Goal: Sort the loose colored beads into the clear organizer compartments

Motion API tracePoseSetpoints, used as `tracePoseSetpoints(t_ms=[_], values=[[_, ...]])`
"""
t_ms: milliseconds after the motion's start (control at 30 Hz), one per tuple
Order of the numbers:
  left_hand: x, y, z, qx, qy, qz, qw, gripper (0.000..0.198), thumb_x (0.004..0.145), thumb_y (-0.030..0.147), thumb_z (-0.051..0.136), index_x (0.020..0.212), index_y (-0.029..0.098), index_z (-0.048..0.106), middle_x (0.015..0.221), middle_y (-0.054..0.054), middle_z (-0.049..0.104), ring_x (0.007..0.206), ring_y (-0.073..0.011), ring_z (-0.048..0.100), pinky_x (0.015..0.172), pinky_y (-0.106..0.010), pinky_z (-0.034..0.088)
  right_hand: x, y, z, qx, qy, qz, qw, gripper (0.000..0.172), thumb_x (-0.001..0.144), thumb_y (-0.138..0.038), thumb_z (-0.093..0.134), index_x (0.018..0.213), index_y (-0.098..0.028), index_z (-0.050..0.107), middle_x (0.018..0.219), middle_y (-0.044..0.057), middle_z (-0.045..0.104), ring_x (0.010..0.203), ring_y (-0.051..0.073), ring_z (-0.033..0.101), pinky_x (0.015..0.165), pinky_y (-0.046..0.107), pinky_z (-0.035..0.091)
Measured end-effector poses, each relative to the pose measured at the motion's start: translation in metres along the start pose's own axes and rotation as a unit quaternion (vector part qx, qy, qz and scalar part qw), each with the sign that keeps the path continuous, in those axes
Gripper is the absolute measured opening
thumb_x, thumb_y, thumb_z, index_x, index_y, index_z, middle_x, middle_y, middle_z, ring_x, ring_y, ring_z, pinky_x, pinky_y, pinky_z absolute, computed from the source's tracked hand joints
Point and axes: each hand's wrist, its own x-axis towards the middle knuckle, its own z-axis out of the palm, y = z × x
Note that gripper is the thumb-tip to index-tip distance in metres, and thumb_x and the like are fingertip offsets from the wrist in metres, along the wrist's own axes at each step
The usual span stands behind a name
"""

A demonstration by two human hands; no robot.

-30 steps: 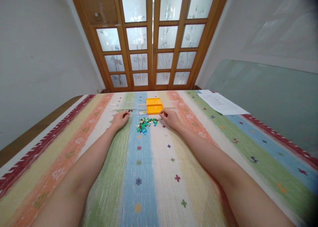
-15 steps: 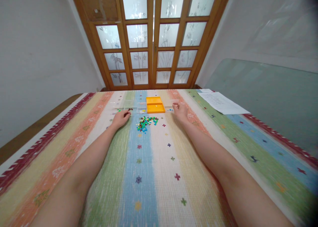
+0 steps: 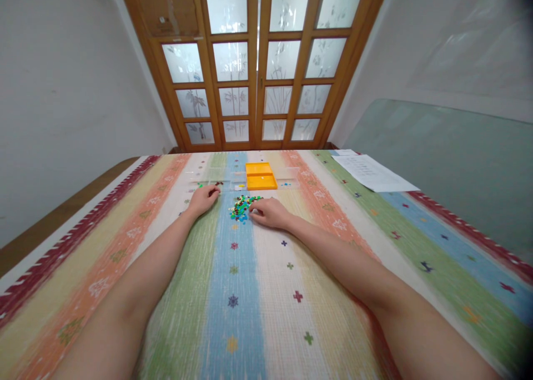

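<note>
A small heap of tiny coloured pieces (image 3: pixel 240 207) lies on the striped cloth. My right hand (image 3: pixel 270 212) rests at the heap's right edge, fingers curled and pointing into the pieces; what they pinch, if anything, is too small to see. My left hand (image 3: pixel 202 198) lies to the left of the heap, fingers curled down near a few dark pieces by a clear tray (image 3: pixel 208 176). An orange tray (image 3: pixel 259 176) sits just beyond the heap, with another clear tray (image 3: pixel 289 175) on its right.
The striped cloth (image 3: pixel 266 291) covers the whole table. A white sheet of paper (image 3: pixel 370 172) lies at the far right. A glass pane (image 3: pixel 449 158) leans along the right wall. Wooden glazed doors (image 3: pixel 254 64) stand behind the table.
My right hand has come back from the clear tray at the right of the orange tray and now sits at the heap's right edge. My left hand has stayed put.
</note>
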Motion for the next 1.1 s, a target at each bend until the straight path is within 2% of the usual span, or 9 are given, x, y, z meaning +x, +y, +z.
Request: tracePoseSetpoints(t_ms=[167, 400, 700, 833, 1100], values=[[0.0, -0.001, 0.002, 0.006, 0.001, 0.002, 1.0, 0.027, 0.093, 0.034, 0.052, 0.1, 0.023, 0.075, 0.09, -0.004, 0.077, 0.081, -0.0235, 0.067, 0.074, -0.033, 0.047, -0.001, -0.001, 0.0, 0.021, -0.016, -0.063, 0.998, 0.023, 0.096, -0.03, 0.067, 0.118, -0.024, 0.073, 0.105, 0.006, 0.076, 0.098, 0.021, 0.067, 0.087, 0.03, 0.046], [0.0, 0.0, 0.002, 0.004, -0.005, 0.014, 1.0, 0.028, 0.093, 0.035, 0.051, 0.1, 0.023, 0.075, 0.093, -0.004, 0.077, 0.083, -0.0238, 0.067, 0.076, -0.033, 0.047, -0.001, -0.003, 0.007, 0.034, -0.028, -0.102, 0.994, 0.024, 0.098, -0.025, 0.065, 0.119, -0.025, 0.075, 0.109, 0.006, 0.077, 0.1, 0.021, 0.069, 0.091, 0.032, 0.049], [0.0, 0.0, 0.002, 0.012, -0.012, 0.015, 1.0, 0.029, 0.094, 0.036, 0.049, 0.1, 0.023, 0.074, 0.092, -0.004, 0.076, 0.082, -0.0235, 0.067, 0.076, -0.033, 0.047, 0.0, 0.001, 0.009, 0.027, -0.021, -0.089, 0.995, 0.021, 0.099, -0.021, 0.062, 0.115, -0.025, 0.075, 0.106, 0.006, 0.076, 0.1, 0.02, 0.069, 0.091, 0.031, 0.048], [-0.001, 0.002, 0.002, 0.014, -0.018, 0.019, 1.0, 0.029, 0.094, 0.036, 0.049, 0.1, 0.023, 0.074, 0.094, -0.005, 0.077, 0.083, -0.0238, 0.067, 0.077, -0.034, 0.048, 0.001, 0.001, 0.011, 0.02, -0.019, -0.074, 0.997, 0.019, 0.099, -0.024, 0.064, 0.115, -0.024, 0.074, 0.106, 0.007, 0.075, 0.098, 0.02, 0.067, 0.087, 0.03, 0.047], [-0.001, 0.006, -0.001, 0.011, -0.02, 0.015, 1.0, 0.028, 0.093, 0.036, 0.05, 0.1, 0.023, 0.075, 0.094, -0.005, 0.077, 0.085, -0.0245, 0.067, 0.078, -0.034, 0.049, 0.002, 0.001, 0.009, -0.007, -0.017, -0.028, 0.999, 0.012, 0.097, -0.031, 0.068, 0.103, -0.022, 0.072, 0.097, 0.006, 0.073, 0.094, 0.021, 0.064, 0.082, 0.03, 0.044]])
